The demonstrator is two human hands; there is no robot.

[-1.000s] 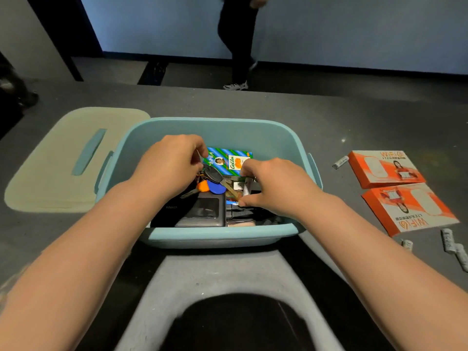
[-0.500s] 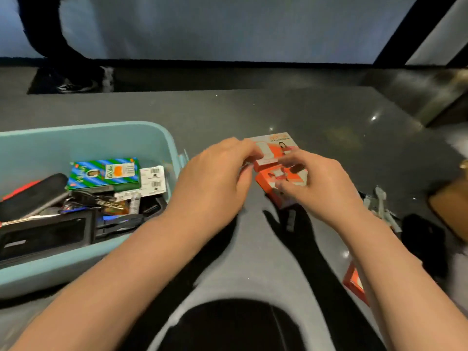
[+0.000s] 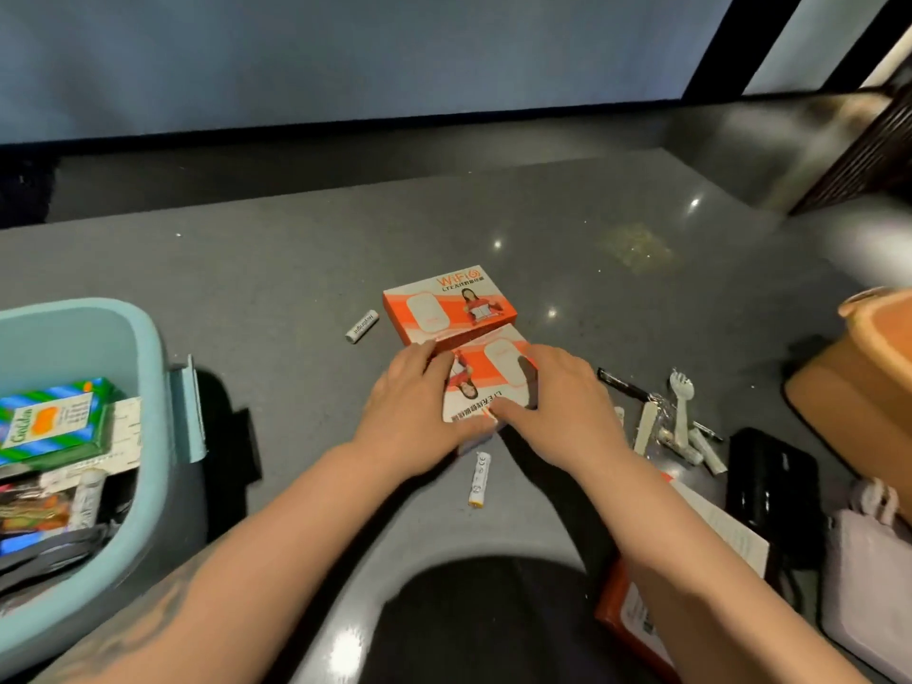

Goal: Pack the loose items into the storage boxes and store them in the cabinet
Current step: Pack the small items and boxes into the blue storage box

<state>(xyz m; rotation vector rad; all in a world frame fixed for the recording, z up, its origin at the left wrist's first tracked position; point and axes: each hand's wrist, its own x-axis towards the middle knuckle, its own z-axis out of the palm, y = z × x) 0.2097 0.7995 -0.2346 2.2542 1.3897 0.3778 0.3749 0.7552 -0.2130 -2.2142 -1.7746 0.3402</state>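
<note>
Two orange-and-white WiFi boxes lie on the grey table. The far WiFi box [image 3: 449, 308] lies untouched. Both hands grip the near WiFi box [image 3: 488, 377], which touches the far one. My left hand [image 3: 414, 412] holds its left edge, fingers on top and thumb at the near edge. My right hand [image 3: 557, 412] curls over its right edge, thumb on the top face. The light blue storage box [image 3: 172, 367] stands open at the left, holding a green packet [image 3: 54, 422] and several small items.
One white battery [image 3: 362, 326] lies left of the boxes, another battery [image 3: 479, 480] below my hands. To the right are plastic cutlery and batteries [image 3: 681, 417], a black case [image 3: 765, 486], an orange-brown container [image 3: 868, 377], a white pouch [image 3: 868, 575] and an orange packet [image 3: 636, 614].
My view swung right, away from the blue box. Both hands left the box's inside, crossed to the two orange boxes and took hold of the nearer one.
</note>
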